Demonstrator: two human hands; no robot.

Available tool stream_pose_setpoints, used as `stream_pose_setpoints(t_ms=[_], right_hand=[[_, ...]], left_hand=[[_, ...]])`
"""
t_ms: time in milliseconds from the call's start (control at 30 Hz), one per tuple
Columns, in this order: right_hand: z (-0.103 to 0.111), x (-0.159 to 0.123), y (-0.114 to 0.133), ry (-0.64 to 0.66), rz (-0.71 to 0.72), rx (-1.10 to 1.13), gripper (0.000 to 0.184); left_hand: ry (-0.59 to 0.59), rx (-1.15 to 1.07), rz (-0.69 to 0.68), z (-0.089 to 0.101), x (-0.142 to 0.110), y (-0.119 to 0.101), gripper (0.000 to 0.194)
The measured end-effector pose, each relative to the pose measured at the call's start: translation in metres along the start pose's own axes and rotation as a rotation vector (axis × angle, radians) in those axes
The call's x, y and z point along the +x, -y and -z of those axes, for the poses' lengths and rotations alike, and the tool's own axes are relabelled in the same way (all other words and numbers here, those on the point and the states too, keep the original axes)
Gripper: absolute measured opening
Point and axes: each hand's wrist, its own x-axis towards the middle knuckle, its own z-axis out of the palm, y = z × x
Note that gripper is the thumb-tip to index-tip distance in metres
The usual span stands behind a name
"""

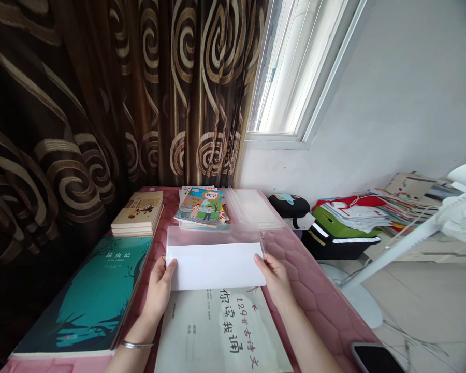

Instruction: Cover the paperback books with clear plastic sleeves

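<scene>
Between my two hands is a clear plastic book cover (217, 267) with a white, opaque-looking lower part and a see-through strip along its far side. My left hand (161, 285) pinches its left edge, thumb on top. At the right edge, my right hand (275, 280) grips it the same way. Beneath and nearer to me lies a pale book (221, 331) with large handwritten-style characters, turned sideways; the cover hides its far end. Beyond the cover, a blue maths textbook (200, 204) tops a small pile, beside a stack of clear plastic covers (254, 207).
On the left lie a large teal book (104, 290) and a stack of tan books (137, 212) on the pink quilted surface (314, 290). A phone (376, 357) sits at the near right edge. Right of it stands a white fan (396, 254), near piled papers (407, 202).
</scene>
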Motion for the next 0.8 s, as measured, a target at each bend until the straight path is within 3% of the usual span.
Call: stream_pose_setpoints(t_ms=[800], right_hand=[[-0.001, -0.002, 0.005, -0.017, 0.016, 0.016, 0.047]], left_hand=[[-0.042, 0.022, -0.006, 0.001, 0.0, 0.002, 0.036]])
